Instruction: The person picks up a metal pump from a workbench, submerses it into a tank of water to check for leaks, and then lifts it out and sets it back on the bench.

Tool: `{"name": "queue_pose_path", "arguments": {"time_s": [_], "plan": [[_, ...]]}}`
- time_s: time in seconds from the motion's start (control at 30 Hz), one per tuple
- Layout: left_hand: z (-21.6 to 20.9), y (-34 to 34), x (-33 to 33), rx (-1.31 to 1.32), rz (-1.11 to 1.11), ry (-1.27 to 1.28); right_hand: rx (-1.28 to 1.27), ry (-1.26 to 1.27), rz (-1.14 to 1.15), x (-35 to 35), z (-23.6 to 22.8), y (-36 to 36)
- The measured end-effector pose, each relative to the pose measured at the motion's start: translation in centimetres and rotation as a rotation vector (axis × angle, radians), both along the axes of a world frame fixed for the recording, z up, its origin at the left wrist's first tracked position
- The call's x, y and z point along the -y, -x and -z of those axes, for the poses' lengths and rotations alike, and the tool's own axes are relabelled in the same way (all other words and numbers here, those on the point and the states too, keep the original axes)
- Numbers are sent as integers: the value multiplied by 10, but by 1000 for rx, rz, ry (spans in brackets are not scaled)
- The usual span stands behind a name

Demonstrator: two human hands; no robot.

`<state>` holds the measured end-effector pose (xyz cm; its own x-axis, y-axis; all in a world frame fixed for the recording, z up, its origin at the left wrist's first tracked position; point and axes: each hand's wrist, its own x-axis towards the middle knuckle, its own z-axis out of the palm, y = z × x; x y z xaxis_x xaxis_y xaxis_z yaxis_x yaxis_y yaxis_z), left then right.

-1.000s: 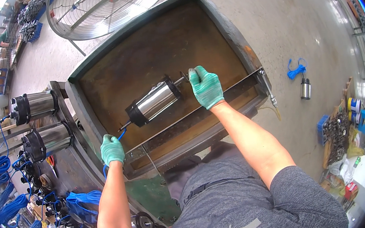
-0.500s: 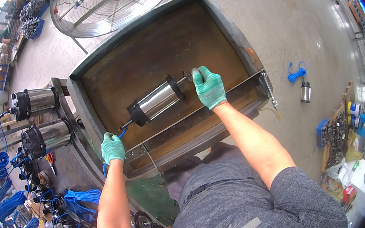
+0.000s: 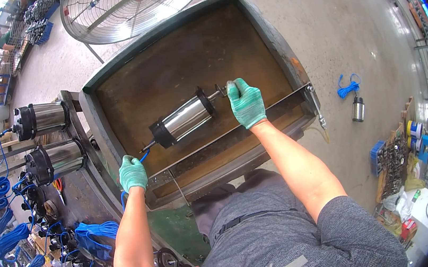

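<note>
A shiny cylindrical pump motor (image 3: 185,118) with black end caps lies aslant over a rectangular tank (image 3: 91,108) of brownish liquid; how deep it sits is hard to tell. From its lower left end runs a blue cable (image 3: 145,156). My left hand (image 3: 132,173), in a green glove, is closed round that cable at the tank's left front corner. At the motor's other end, a metal shaft with a small fitting (image 3: 218,91) reaches my gloved right hand (image 3: 246,103). Its fingers are closed on the fitting, which they partly hide.
A dark metal bar (image 3: 235,130) crosses the tank's near side. Two more motors (image 3: 49,120) lie on a rack at left, above bundled blue cables (image 3: 10,238). A large fan (image 3: 137,7) stands beyond the tank. Another motor (image 3: 358,109) with coiled cable is on the floor at right.
</note>
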<state>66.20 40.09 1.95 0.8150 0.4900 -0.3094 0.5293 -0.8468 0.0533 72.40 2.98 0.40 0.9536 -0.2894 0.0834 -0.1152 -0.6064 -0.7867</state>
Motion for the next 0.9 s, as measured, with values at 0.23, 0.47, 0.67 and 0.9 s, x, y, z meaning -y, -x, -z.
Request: {"name": "queue_pose_path", "arguments": {"time_s": [0.23, 0.47, 0.67, 0.9], "plan": [[0, -2, 1, 5, 16, -10, 0, -9, 13, 2, -2, 1], [-1, -1, 0, 11, 4, 24, 6, 0, -1, 0, -5, 0], [-6, -2, 3, 7, 1, 48, 52, -38, 16, 0, -2, 0], [-3, -2, -1, -26, -38, 58, 117, 3, 6, -3, -2, -2]]}}
